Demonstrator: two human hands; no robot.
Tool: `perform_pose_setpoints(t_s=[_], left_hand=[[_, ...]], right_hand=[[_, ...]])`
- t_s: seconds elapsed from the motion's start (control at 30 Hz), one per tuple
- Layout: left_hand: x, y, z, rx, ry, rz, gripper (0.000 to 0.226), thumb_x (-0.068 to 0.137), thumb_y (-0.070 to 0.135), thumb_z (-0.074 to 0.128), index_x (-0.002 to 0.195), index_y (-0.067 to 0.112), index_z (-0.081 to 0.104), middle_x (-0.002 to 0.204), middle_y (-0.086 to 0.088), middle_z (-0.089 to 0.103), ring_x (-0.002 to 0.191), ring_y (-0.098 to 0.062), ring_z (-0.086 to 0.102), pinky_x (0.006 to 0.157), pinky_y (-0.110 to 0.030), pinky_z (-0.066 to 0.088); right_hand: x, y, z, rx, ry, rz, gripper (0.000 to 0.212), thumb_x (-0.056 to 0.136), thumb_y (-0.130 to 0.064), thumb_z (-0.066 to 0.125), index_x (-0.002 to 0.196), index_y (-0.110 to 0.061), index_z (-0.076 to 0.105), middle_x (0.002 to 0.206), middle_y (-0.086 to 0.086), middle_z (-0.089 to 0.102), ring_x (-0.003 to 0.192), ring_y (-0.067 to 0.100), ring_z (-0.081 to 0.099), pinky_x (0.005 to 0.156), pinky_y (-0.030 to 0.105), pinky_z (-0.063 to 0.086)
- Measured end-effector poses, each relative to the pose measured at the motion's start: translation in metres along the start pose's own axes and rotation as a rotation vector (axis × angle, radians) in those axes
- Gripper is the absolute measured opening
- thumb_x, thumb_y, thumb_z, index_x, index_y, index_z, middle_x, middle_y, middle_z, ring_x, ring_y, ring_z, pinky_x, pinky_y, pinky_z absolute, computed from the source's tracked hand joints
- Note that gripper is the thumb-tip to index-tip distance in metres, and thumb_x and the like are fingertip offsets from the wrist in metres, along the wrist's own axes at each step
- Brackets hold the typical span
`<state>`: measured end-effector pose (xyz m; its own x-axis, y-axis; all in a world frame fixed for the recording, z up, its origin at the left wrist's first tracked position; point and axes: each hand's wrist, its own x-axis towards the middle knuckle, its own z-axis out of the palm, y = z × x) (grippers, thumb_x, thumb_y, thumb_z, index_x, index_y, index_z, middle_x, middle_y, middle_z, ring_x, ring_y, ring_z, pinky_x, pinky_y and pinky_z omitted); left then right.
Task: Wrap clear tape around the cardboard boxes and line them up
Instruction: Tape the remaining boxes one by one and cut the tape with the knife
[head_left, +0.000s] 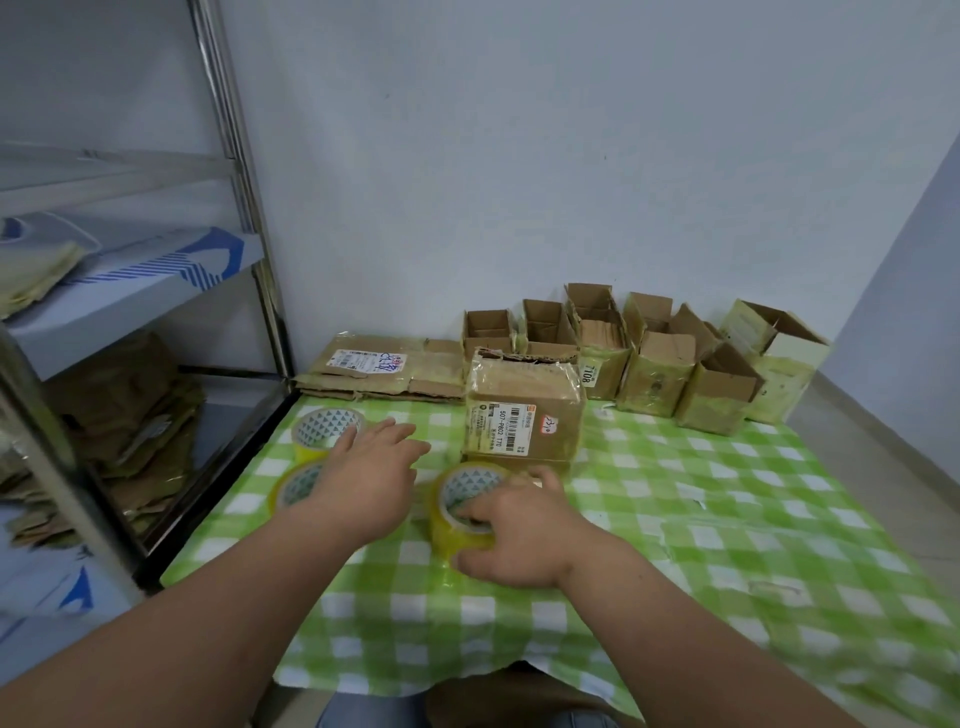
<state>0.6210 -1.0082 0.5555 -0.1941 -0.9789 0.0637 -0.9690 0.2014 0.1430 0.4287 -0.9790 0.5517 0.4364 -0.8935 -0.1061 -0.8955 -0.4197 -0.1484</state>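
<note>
A: Gripping the tape roll (464, 506) with my right hand (514, 540), fingers hooked into its core and thumb curled round the outer wall, so it sits clamped and ready to lift off the table (675, 519). My left hand (374, 478) is flat and spread, holding nothing, above two spare rolls (324, 431), probably just steadying or passing over them.

B: And the box you're working on?

A: The labelled box (522, 415) stands just beyond my right hand, upright, top flaps ragged, label facing me. I'd judge it sits that near so the roll can go round it without a long reach.

B: The rest?

A: The row of boxes (644, 358) stands farther out against the wall, beyond and to the right of my right hand, already side by side. Flattened cardboard (379, 371) lies beyond my left hand.

B: Room to move?

A: Open cloth to the right of my right hand, plenty there. Left is tight: the shelf frame (244, 208) stands close outside my left hand, and the near edge of the table is under my forearms.
</note>
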Motion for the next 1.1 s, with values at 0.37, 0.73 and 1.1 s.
perform_pose_setpoints(t_s=[0.37, 0.73, 1.1], left_hand=[[-0.006, 0.005, -0.007, -0.614, -0.061, -0.158, 0.058, 0.094, -0.004, 0.036, 0.140, 0.025, 0.053, 0.144, -0.001, 0.053, 0.129, -0.017, 0.051, 0.090, -0.026, 0.046], [-0.017, 0.024, -0.021, -0.851, -0.047, -0.150, 0.023, 0.095, 0.014, 0.059, 0.116, 0.020, 0.068, 0.107, 0.004, 0.068, 0.099, -0.009, 0.061, 0.080, -0.021, 0.047], [-0.023, 0.043, -0.044, -0.769, 0.094, -0.147, 0.010, 0.093, 0.018, 0.063, 0.083, 0.020, 0.064, 0.088, -0.005, 0.069, 0.090, -0.026, 0.067, 0.085, -0.048, 0.057]], right_hand=[[-0.009, 0.013, -0.004, 0.593, 0.113, 0.148, 0.002, 0.082, -0.044, 0.059, 0.081, -0.044, 0.061, 0.100, -0.009, 0.069, 0.103, 0.022, 0.063, 0.096, 0.044, 0.048], [-0.025, 0.014, -0.010, 0.712, 0.197, 0.135, 0.026, 0.066, -0.053, 0.054, 0.088, -0.042, 0.062, 0.090, -0.006, 0.070, 0.095, 0.022, 0.064, 0.092, 0.046, 0.051], [-0.047, 0.014, -0.028, 0.741, 0.286, 0.108, 0.022, 0.071, -0.053, 0.053, 0.089, -0.043, 0.060, 0.085, -0.010, 0.066, 0.094, 0.019, 0.061, 0.095, 0.047, 0.047]])
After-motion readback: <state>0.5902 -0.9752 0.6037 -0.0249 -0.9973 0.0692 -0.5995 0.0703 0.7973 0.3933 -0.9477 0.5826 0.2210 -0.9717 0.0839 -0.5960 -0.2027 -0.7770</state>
